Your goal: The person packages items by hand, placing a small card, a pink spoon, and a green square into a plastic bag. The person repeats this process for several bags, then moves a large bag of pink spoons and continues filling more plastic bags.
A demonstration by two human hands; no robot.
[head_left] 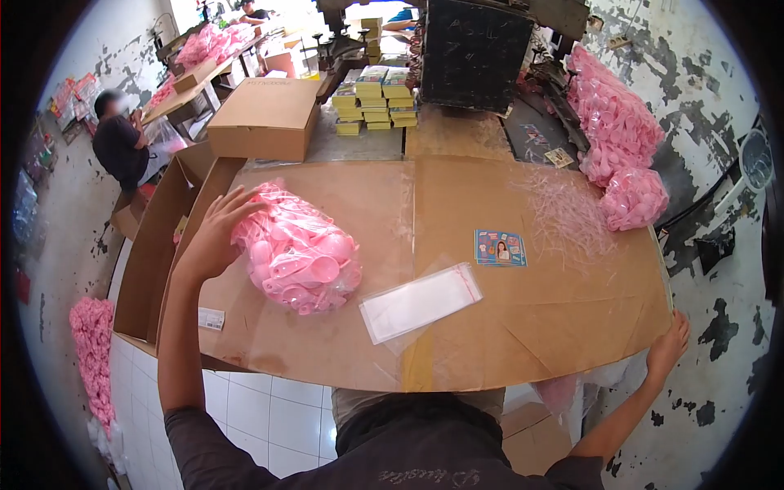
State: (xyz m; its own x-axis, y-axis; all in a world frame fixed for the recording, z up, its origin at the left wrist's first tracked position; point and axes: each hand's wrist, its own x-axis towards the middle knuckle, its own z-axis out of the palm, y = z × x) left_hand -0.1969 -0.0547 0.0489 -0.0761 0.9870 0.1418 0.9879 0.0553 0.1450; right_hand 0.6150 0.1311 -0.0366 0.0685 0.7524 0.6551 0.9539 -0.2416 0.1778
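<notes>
A clear plastic bag full of pink plastic spoons [300, 255] lies on the left part of a brown cardboard-covered table [523, 327]. My left hand [215, 237] rests flat against the bag's left side with fingers spread. My right hand [670, 345] grips the table's near right corner edge. An empty clear plastic sleeve [420, 300] lies in front of me. A small printed card [500, 247] sits just beyond the sleeve.
More bags of pink spoons [616, 135] are piled at the right by the peeling wall. Thin pink plastic shreds [563, 212] litter the table. Cardboard boxes [265, 118], stacked yellow packs [376, 102] and a dark machine [474, 53] stand behind. A person [122, 143] sits at the far left.
</notes>
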